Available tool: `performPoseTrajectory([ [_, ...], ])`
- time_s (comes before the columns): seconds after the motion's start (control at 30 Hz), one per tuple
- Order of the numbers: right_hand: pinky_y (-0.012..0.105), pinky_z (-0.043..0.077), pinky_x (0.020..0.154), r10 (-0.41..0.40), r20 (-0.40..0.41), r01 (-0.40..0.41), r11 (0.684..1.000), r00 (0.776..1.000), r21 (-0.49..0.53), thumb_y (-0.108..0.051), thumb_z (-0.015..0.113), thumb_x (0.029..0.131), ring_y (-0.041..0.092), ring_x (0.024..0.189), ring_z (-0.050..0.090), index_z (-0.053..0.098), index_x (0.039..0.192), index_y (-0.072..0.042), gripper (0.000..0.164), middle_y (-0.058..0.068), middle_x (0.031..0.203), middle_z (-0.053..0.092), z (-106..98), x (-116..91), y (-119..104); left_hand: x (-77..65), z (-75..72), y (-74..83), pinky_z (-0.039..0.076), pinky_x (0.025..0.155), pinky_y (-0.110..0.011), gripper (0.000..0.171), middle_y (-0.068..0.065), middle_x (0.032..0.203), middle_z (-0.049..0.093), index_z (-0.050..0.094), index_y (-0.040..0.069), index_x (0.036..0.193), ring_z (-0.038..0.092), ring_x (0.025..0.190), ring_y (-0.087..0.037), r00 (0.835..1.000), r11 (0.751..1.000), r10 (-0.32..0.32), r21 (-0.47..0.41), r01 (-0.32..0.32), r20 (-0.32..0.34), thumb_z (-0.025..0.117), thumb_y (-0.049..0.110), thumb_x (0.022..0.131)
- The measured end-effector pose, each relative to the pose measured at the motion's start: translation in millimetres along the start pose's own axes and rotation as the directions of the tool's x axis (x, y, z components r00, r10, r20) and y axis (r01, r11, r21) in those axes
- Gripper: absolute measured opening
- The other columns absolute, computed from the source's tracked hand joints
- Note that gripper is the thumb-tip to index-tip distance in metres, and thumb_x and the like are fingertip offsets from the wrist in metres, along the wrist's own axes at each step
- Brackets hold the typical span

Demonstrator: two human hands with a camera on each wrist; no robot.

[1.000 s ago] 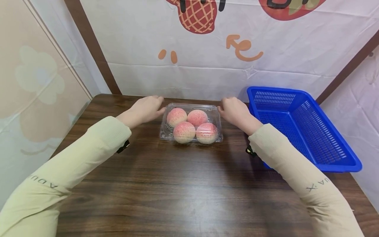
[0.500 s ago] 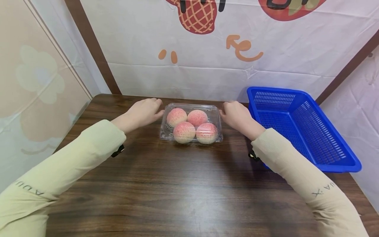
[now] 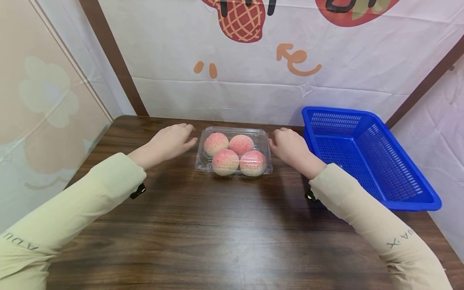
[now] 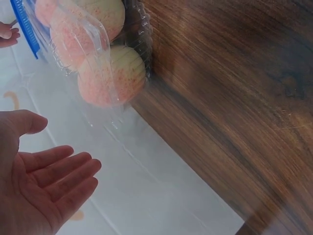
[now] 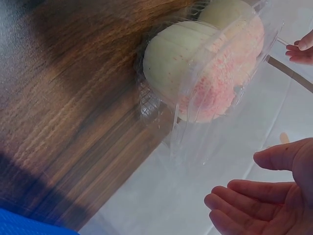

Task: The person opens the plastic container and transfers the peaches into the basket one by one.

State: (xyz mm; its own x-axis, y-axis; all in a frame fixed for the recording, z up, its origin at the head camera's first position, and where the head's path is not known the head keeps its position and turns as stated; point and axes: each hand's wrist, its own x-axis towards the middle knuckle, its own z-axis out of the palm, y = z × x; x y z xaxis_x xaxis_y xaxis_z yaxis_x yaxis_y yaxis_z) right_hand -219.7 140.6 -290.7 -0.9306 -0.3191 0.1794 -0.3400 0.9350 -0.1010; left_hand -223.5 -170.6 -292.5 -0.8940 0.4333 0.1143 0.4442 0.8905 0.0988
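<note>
A clear plastic clamshell box (image 3: 261,141) lies on the table near its back edge, its lid down over several pink-and-cream peaches (image 3: 225,162). My left hand (image 3: 166,143) is just left of the box, apart from it; in the left wrist view the fingers (image 4: 61,171) are extended and the palm holds nothing. On the other side, my right hand (image 3: 291,148) is close to the box's right edge. The right wrist view shows its fingers (image 5: 244,200) loosely bent, the thumb apart from them and nothing between. A gap separates this hand from the box there.
A blue perforated plastic basket (image 3: 409,201) stands to the right, beside my right forearm. The dark wooden table (image 3: 224,233) ends at a white printed cloth (image 3: 163,96) behind the box. Another cloth wall hangs at the left.
Both hands have drawn back from the box's sides, the left one moving left and toward me, the right one slightly toward me. The box and peaches have stayed in place.
</note>
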Motion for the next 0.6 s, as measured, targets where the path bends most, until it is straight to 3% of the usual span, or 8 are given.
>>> performPoseTrajectory([
  [0.4,0.046,0.049,0.068,0.053,0.007,-0.054,0.998,0.999,0.042,-0.022,0.051,0.090,0.032,0.079,0.059,0.058,0.081,0.001,0.027,0.017,0.082,0.059,4.4,-9.1,-2.7,-9.7,5.0,-2.3,0.047,0.080,-0.048,0.036,-0.021,0.107,0.060,0.054,-0.006,0.111,0.058,0.094,-0.033,0.999,0.999,-0.007,-0.043,0.005,-0.031,0.048,0.022,0.090],
  [0.6,0.047,0.049,0.069,0.059,-0.011,-0.058,0.997,0.998,0.056,-0.022,0.051,0.090,0.034,0.080,0.059,0.060,0.080,0.001,0.027,0.018,0.082,0.060,9.2,-12.7,-1.6,-13.9,5.4,0.3,0.046,0.082,-0.048,0.036,-0.023,0.108,0.060,0.053,-0.007,0.113,0.058,0.096,-0.034,1.000,0.995,-0.014,-0.095,0.013,-0.011,0.047,0.021,0.091],
])
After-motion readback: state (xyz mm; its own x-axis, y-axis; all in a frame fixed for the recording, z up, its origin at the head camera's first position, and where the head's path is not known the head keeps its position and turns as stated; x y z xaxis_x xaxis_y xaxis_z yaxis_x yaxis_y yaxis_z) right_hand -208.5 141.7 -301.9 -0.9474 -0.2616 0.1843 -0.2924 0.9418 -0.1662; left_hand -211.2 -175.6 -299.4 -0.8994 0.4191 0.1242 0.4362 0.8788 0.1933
